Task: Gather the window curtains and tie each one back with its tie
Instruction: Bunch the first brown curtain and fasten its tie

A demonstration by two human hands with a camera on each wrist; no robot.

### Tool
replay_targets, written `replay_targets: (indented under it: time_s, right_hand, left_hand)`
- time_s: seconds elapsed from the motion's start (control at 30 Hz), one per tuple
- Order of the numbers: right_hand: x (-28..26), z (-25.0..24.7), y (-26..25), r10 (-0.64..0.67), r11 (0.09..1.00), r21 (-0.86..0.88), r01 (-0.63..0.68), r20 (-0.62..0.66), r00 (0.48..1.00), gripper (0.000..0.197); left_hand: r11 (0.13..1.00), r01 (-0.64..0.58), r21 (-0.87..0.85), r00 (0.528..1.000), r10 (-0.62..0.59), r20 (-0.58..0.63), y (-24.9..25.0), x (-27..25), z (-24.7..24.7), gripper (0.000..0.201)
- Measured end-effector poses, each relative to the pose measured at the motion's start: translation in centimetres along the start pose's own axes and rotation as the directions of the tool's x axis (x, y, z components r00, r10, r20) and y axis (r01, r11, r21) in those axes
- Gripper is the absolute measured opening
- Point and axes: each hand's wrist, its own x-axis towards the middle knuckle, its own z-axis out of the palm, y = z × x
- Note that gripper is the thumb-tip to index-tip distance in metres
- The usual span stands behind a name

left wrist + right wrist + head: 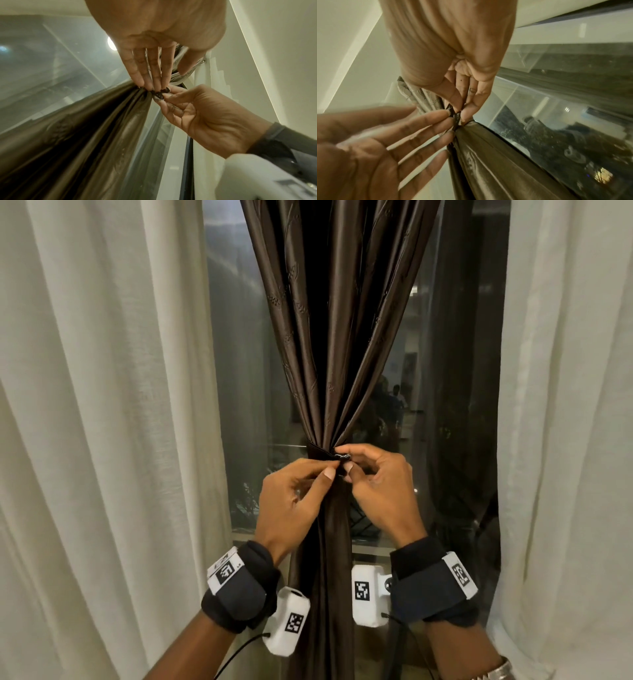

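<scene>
A dark brown curtain (335,337) hangs gathered into one bunch in front of the window. A dark tie (318,451) is wrapped around its narrowest part. My right hand (346,463) pinches the tie's end between thumb and forefinger at the front of the bunch. My left hand (330,469) meets it from the left. In the left wrist view its fingers (152,81) lie straight, tips pressed on the tie (158,94), thumb apart. The right wrist view shows the right hand's pinch on the tie (457,117) above the curtain (488,155).
Cream sheer curtains hang at the left (102,405) and at the right (565,405). The window glass (239,371) is dark with reflections behind the brown curtain. A sill (370,546) runs below the hands.
</scene>
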Motion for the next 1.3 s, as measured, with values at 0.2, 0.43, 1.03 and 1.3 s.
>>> replay_targets:
  time_s: [0.2, 0.43, 1.03, 1.3]
  right_hand:
    - [0.6, -2.2, -1.5, 0.122, 0.950, 0.277, -0.142, 0.088, 0.989, 0.019]
    - [3.0, 0.0, -2.1, 0.076, 0.922, 0.379, -0.084, 0.035, 0.996, 0.033]
    - [-1.1, 1.0, -0.5, 0.063, 0.923, 0.385, 0.017, -0.194, 0.979, 0.025]
    - [-3.4, 3.9, 0.0, 0.027, 0.936, 0.350, 0.031, -0.159, 0.987, 0.020]
  left_hand:
    - [0.983, 0.172, 0.059, 0.936, -0.145, -0.320, -1.5, 1.4, -0.7, 0.018]
    - [0.946, 0.186, -0.266, 0.968, -0.223, -0.115, 0.2, 3.2, 0.2, 0.044]
    - [0.998, 0.067, 0.017, 0.946, -0.058, -0.320, -0.1, -1.6, -1.5, 0.033]
    - [0.983, -0.050, 0.175, 0.980, 0.082, -0.179, -0.7, -0.9, -0.2, 0.033]
